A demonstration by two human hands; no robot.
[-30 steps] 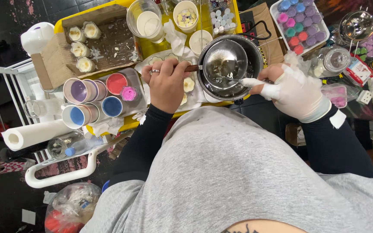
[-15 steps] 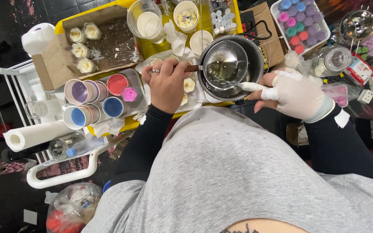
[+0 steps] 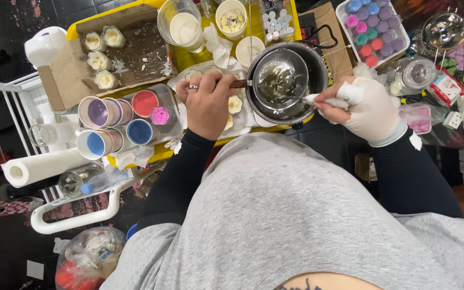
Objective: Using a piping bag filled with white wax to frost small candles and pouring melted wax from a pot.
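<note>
Small round steel saucepan (image 3: pixel 281 80) with a brown wooden handle sits upper centre of the frame, inside a wider black pot (image 3: pixel 318 70) on the yellow surface (image 3: pixel 200 56); its bowl is shiny, holding a little clear liquid. Its handle runs leftward into the bare left hand (image 3: pixel 206 102), closed around it. From the right, the white-gloved right hand (image 3: pixel 363 107) pinches a white stick at the rim.
</note>
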